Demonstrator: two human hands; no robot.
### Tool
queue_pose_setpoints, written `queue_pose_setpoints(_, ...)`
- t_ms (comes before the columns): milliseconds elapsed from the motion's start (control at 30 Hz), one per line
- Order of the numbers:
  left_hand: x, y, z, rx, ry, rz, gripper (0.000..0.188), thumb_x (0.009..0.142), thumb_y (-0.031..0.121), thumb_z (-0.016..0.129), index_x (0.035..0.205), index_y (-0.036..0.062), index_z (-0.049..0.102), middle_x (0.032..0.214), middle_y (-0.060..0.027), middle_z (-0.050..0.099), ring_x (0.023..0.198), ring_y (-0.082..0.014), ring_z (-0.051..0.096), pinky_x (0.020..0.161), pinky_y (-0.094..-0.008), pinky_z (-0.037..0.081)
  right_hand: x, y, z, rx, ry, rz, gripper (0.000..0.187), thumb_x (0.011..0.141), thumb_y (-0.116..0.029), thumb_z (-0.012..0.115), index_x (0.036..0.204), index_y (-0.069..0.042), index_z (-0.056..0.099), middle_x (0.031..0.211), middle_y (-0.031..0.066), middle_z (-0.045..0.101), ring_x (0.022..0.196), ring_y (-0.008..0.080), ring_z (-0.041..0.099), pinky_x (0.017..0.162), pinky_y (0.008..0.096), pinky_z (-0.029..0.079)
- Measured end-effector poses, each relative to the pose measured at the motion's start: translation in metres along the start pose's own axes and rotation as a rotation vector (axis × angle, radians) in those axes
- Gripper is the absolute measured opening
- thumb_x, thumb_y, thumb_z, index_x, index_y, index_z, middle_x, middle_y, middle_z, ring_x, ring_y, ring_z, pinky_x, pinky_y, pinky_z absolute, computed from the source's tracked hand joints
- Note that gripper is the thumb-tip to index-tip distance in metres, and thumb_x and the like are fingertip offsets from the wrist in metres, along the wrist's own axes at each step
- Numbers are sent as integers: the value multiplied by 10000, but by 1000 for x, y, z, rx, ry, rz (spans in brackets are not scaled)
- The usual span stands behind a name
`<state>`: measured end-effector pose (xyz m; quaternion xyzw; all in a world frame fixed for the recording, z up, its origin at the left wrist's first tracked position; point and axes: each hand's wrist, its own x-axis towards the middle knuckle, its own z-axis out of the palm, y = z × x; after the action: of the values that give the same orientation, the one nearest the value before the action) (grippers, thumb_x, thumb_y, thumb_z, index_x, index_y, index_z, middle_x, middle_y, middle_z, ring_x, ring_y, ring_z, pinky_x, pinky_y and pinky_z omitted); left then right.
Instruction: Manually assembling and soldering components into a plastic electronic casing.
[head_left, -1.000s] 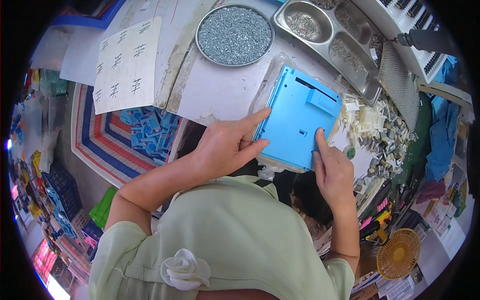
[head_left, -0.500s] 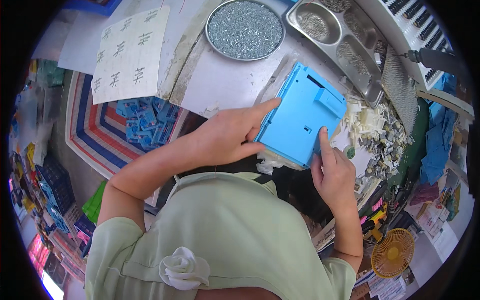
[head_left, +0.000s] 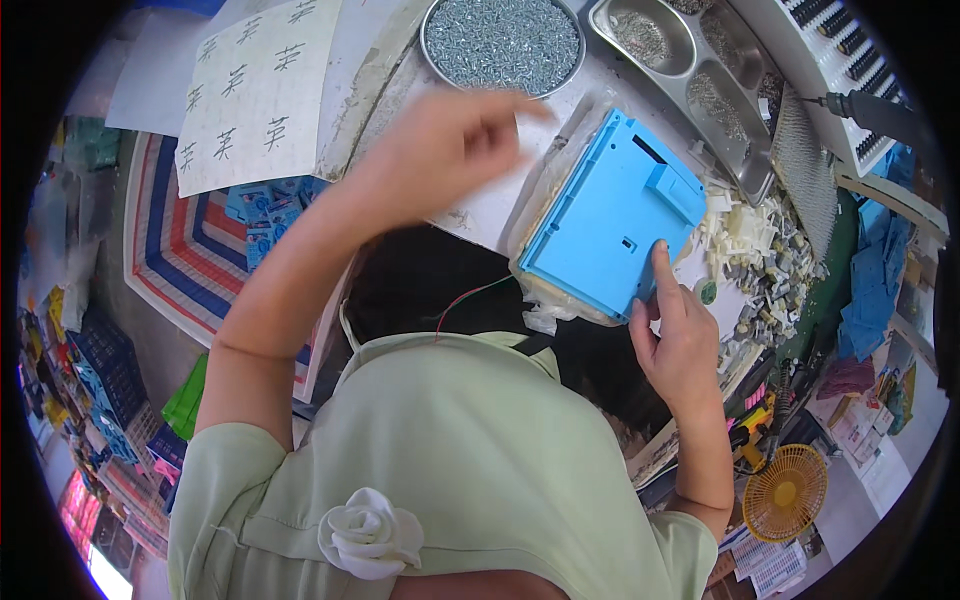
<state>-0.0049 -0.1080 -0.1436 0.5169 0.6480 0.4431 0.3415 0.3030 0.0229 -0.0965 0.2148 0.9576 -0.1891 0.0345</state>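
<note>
A blue plastic casing, roughly rectangular with a raised block and a small slot, lies tilted on a plastic-wrapped pad at the table's edge. My right hand grips its near right corner, index finger on the top face and thumb at the edge. Away from the casing, my left hand is raised over the table just below a round metal dish of small screws. Motion blurs its fingers, but the index reaches out apart from the thumb and nothing shows between them.
A steel compartment tray with small metal parts stands at the far right, beside a power screwdriver. White and grey pieces lie heaped right of the casing. A striped bag holds blue packets at left. Thin wires hang near my lap.
My left hand has let go of the casing's left edge and moved up and left toward the screw dish. The right hand stays at the casing's corner.
</note>
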Motion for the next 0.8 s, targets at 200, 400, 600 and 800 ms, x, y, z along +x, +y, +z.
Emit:
queue_pose_setpoints(200, 49, -39, -19, 869, 404, 154, 152, 833, 228, 760, 919, 103, 758, 855, -58, 695, 878, -269, 667, 796, -435, 494, 44, 0, -55, 63, -87, -53, 511, 824, -74, 763, 1318, -53, 636, 802, 98, 668, 672, 289, 633, 638, 422, 535)
queue_pose_setpoints(400, 66, -29, -17, 729, 408, 203, 165, 836, 215, 770, 833, 55, 729, 784, -78, 670, 798, -296, 636, 755, -418, 482, 232, -14, -9, -209, 293, -498, 211, 791, -127, 773, 997, -93, 743, 919, 76, 688, 1036, 262, 611, 848, 418, 519)
queue_pose_setpoints(600, 58, -32, -28, 709, 409, 159, 234, 865, 205, 750, 732, 29, 674, 699, -108, 632, 727, -324, 611, 682, -439, 476, 281, -17, 4, -335, 155, -497, 138, 837, -223, 732, 915, -110, 731, 906, 19, 704, 994, 256, 621, 876, 443, 499)
queue_pose_setpoints(800, 57, -13, -7, 484, 366, 234, 190, 933, 136, 667, 818, -6, 615, 769, -154, 606, 778, -348, 611, 714, -444, 479, 283, -8, 10, -293, 300, -492, 117, 884, -231, 693, 874, -121, 732, 880, 21, 710, 955, 257, 630, 863, 445, 497)
